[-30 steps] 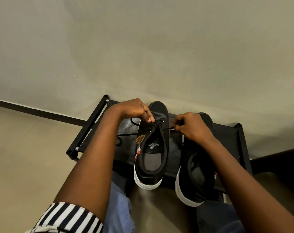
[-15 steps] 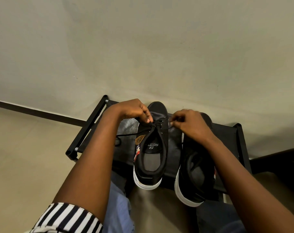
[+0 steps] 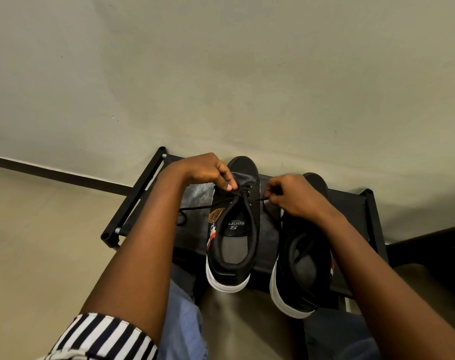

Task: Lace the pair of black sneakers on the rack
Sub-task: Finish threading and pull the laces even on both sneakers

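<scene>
Hands at work on left sneaker (image 3: 233, 229) of black pair atop rack (image 3: 132, 201): left hand (image 3: 208, 171) pinching lace (image 3: 195, 207) at eyelets, right hand (image 3: 294, 196) gripping other lace end (pulled taut). Right sneaker (image 3: 301, 263) alongside, just beside.

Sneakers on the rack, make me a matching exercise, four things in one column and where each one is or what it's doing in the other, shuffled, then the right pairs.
Things:
1. left sneaker
2. right sneaker
3. left hand
4. right hand

States:
A. pinches a lace end beside the eyelets
B. being laced, insole print showing
C. partly under the right forearm
D. grips the upper edge near the top eyelets

Pairs: 1-B, 2-C, 3-D, 4-A
</scene>
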